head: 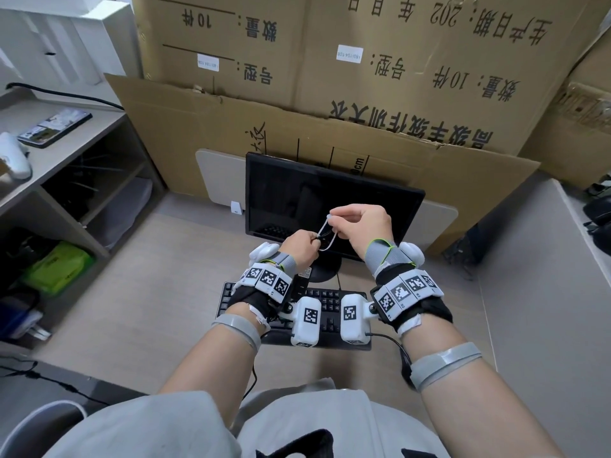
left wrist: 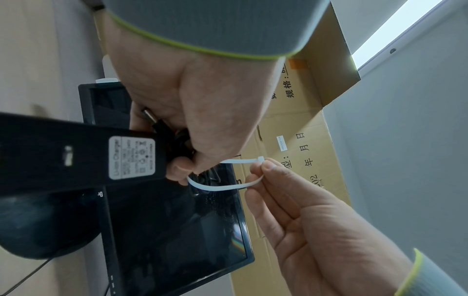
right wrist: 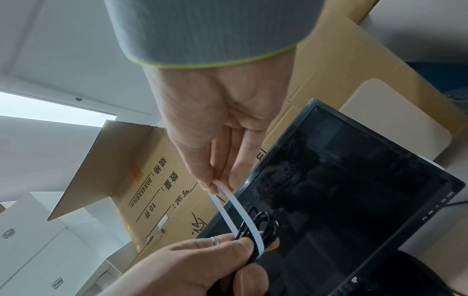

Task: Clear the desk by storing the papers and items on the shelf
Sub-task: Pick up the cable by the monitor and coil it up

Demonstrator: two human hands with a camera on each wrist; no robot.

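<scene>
Charger cable (right wrist: 258, 224): coiled, bunched in left hand (head: 299, 247), held up in front of monitor (head: 330, 206); black adapter (left wrist: 76, 152) hangs w/ it.
Zip tie (left wrist: 222, 174): white loop round the coil, not cinched yet.
Right hand (head: 362, 223): narrow pinch on tie's head end.
Left grip: fingers curled round the bundle.
Done: cable gathered, tie looped.
Left: tighten, then stow on shelf (head: 66, 150) to the left, I'd say.
Desk (head: 148, 292): keyboard (head: 327, 302) & monitor remain; no papers visible.
</scene>
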